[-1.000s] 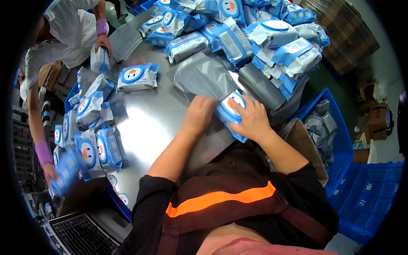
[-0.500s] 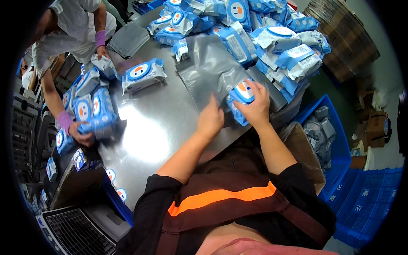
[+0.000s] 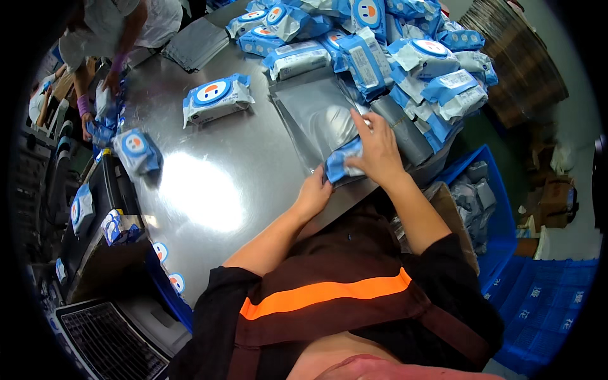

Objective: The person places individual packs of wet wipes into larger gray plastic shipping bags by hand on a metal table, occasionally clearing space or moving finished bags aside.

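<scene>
A blue-and-white pack of wet wipes (image 3: 342, 159) lies partly inside a grey plastic bag (image 3: 310, 107), its far part bulging under the film. My right hand (image 3: 380, 152) grips the pack from the right, with the fingers over its far end. At the bag's near left edge, my left hand (image 3: 313, 195) pinches the film beside the pack; its fingertips are partly hidden. More flat grey bags lie beneath this one on the metal table (image 3: 266, 164). Another wipes pack (image 3: 218, 98) rests on the table to the left of the bags.
A big heap of wipes packs (image 3: 367, 57) covers the far side. Folded grey bags (image 3: 405, 130) lie right of my right hand. A blue crate (image 3: 506, 215) with grey parcels stands at right. Far left, a co-worker's hands (image 3: 95, 120) handle packs beside a conveyor (image 3: 95, 215).
The wipes pack has gone from beside the bag's opening to partly inside it. My left hand has moved nearer to me. The co-worker's cluster of packs has shifted away, leaving one pack at the table's left edge.
</scene>
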The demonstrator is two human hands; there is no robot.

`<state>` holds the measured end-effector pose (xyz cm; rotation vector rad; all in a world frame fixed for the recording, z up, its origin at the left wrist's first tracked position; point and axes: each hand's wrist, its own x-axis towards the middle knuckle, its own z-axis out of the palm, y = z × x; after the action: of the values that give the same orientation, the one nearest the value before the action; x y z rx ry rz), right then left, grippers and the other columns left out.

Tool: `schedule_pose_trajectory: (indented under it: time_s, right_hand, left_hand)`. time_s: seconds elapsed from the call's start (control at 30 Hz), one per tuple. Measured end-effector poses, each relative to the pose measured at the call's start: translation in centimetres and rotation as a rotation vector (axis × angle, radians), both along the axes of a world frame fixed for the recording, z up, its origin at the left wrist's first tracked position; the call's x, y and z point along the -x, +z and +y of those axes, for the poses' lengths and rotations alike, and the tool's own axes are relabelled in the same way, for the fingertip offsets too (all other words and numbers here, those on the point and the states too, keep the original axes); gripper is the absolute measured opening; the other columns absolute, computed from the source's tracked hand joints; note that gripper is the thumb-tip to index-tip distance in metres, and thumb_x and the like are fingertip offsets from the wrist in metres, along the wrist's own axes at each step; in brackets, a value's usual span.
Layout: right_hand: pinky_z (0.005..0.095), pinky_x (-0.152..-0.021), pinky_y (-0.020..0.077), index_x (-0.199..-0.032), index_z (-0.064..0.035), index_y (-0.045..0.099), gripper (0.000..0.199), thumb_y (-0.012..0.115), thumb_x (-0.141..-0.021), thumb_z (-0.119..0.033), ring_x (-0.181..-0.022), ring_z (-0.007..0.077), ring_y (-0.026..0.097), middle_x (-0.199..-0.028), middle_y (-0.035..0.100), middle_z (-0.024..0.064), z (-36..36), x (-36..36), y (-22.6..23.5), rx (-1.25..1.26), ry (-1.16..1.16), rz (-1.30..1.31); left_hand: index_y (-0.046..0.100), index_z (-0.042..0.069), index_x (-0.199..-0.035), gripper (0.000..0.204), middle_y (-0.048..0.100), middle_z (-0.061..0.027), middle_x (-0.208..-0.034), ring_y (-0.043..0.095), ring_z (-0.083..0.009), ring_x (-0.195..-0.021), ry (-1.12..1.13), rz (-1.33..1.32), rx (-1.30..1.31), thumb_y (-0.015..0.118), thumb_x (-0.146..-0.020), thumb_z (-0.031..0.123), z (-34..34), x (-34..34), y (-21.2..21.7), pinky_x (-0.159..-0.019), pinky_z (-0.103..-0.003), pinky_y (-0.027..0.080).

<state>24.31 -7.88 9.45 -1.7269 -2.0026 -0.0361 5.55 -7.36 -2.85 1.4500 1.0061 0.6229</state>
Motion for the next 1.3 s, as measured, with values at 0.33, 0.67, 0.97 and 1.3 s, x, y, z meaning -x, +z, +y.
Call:
schedule_pose_trajectory:
  time_s: [0.33, 0.67, 0.97, 1.3]
  right_hand:
    - [0.0396, -0.091, 0.0504, -0.142, -0.0134, 0.051, 0.074, 0.075, -0.073, -0.003, -0.111, 0.036, 0.062, -0.121, 0.064, 0.0205, 3.4, -0.1, -5.2, 0.171, -0.02, 0.393]
    - [0.0407, -0.079, 0.0504, -0.109, -0.0125, 0.07, 0.033, 0.073, -0.076, -0.009, -0.089, 0.0302, 0.062, -0.09, 0.064, 0.0098, -2.9, 0.9, -1.6, -0.047, -0.06, 0.264]
    - [0.0388, -0.075, 0.0475, -0.081, -0.0116, 0.069, 0.015, 0.079, -0.072, -0.018, -0.081, 0.0257, 0.057, -0.079, 0.057, 0.0017, -3.6, 7.4, -4.8, -0.173, 0.363, 0.285]
    - [0.0261, -0.067, 0.0429, -0.089, -0.0023, 0.067, 0.011, 0.067, -0.09, -0.013, -0.075, 0.0113, 0.054, -0.082, 0.06, 0.0012, -22.2, -13.3, -9.0, 0.489, -0.375, 1.54]
  left_hand:
    - [0.071, 0.002, -0.089, 0.053, 0.071, -0.0193, -0.081, 0.068, -0.0368, -0.074, -0.132, 0.574, -0.088, 0.052, -0.094, 0.051, 1.4, 4.7, 6.5, -0.071, -0.046, 0.052]
    - [0.07, 0.002, -0.084, 0.042, 0.068, -0.0087, -0.069, 0.063, -0.014, -0.062, 0.004, 0.136, 0.312, 0.052, -0.099, 0.037, 1.5, 6.8, 3.9, -0.057, -0.027, 0.047]
    - [0.071, -0.001, -0.086, 0.035, 0.064, -0.005, -0.074, 0.06, -0.0158, -0.064, 0.15, -0.058, 0.38, 0.057, -0.094, 0.03, 0.6, 6.9, 4.6, -0.06, -0.029, 0.048]
    - [0.067, -0.002, -0.077, 0.043, 0.065, -0.0082, -0.07, 0.061, -0.0157, -0.066, -0.055, -0.05, 0.366, 0.054, -0.097, 0.033, -2.7, 7.5, 5.4, -0.062, -0.029, 0.047]
